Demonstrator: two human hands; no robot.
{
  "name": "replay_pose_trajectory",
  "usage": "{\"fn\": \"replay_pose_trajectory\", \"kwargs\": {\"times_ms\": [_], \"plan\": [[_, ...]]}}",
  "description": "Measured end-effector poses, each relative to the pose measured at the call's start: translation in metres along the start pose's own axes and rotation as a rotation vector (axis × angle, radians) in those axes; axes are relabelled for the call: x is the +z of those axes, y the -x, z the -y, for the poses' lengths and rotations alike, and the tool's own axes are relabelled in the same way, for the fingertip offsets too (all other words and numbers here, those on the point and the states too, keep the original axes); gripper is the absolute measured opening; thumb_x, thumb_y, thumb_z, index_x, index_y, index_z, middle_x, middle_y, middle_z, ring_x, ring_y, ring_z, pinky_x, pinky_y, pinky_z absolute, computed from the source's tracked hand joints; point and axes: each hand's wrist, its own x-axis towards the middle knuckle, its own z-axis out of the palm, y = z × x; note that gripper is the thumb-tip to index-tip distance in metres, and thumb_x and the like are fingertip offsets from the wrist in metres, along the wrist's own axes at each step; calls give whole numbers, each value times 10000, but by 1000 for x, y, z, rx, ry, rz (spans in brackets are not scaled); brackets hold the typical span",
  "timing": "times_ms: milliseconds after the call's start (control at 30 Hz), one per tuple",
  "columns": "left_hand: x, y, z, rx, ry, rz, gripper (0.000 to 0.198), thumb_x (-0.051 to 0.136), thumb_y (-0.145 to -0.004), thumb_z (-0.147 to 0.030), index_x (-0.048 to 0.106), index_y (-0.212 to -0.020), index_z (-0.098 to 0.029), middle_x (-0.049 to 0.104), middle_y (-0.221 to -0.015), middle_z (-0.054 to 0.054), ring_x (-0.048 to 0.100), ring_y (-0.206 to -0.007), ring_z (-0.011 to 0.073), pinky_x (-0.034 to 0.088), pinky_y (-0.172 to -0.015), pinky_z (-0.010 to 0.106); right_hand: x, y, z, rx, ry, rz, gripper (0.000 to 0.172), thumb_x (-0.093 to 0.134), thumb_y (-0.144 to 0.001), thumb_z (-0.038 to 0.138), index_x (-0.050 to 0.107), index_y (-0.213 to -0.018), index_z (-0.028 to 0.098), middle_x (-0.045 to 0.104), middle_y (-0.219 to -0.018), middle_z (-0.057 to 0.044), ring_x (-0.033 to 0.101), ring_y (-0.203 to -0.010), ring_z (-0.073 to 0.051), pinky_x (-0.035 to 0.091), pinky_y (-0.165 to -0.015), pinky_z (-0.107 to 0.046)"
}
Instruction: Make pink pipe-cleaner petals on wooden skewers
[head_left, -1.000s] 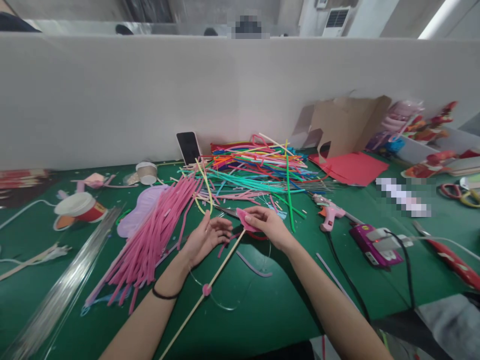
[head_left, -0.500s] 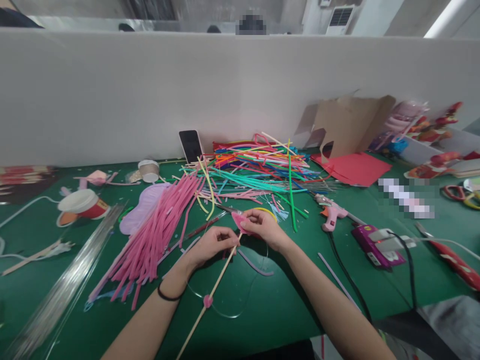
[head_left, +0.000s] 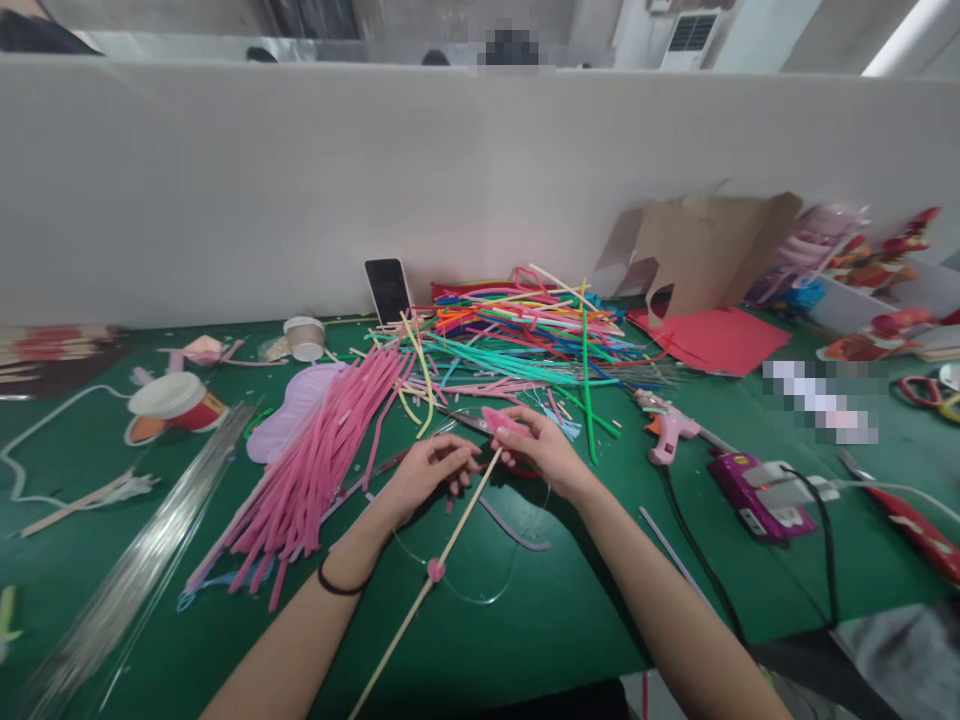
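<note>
A thin wooden stick runs from the lower left up to my hands; a small pink bead sits partway along it. At its top end is a pink petal-shaped piece. My right hand pinches that pink piece with thumb and fingers. My left hand lies just left of the stick, fingers curled with the tips by the shaft; a black band circles its wrist. A loop of clear thin wire lies on the green table under the hands.
A bundle of pink pipe cleaners lies left of my hands, a mixed-colour heap behind them. A pink glue gun, purple power strip and black cables sit right. Metal wires, paper cups, a phone, and red paper surround them.
The stick's top end and pink piece have shifted slightly right and up with my right hand. My left hand went from spread fingers to curled by the stick. The view drifted a little.
</note>
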Motion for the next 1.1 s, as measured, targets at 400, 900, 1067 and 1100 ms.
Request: {"fn": "replay_pose_trajectory", "kwargs": {"times_ms": [400,900,1067,1100], "plan": [[-8,-1,14,467,-1176,-225,189,413,-941,-232,585,-880,-187,594,-874,92,533,-860,249,432,-783,378,-29,-3,5,43,240,80,471,760,-721,414,616,-1089,158,737,-808,-48,697,-689,-150,558,-712,-297],[-25,-1,1,427,-568,-711,226,485,-923,-349,620,-1026,-200,658,-1011,72,611,-949,211,476,-853,337,21,-2,-14,-487,830,-15,204,627,-855,321,716,-1022,244,698,-993,-70,616,-946,-217,457,-865,-365],[-18,-1,-3,465,-606,-417,179,543,-900,-329,683,-929,-221,674,-969,62,583,-1007,221,451,-924,365,16,-1,-10,-374,543,-116,368,658,-813,395,644,-1143,232,682,-897,-37,621,-780,-176,494,-719,-308],[-17,-1,-3,452,-597,-378,181,547,-899,-331,690,-924,-223,677,-960,62,586,-993,220,454,-916,365,13,0,-8,-337,488,-109,322,641,-822,412,667,-1085,227,679,-842,-27,621,-743,-169,494,-687,-297]]}}
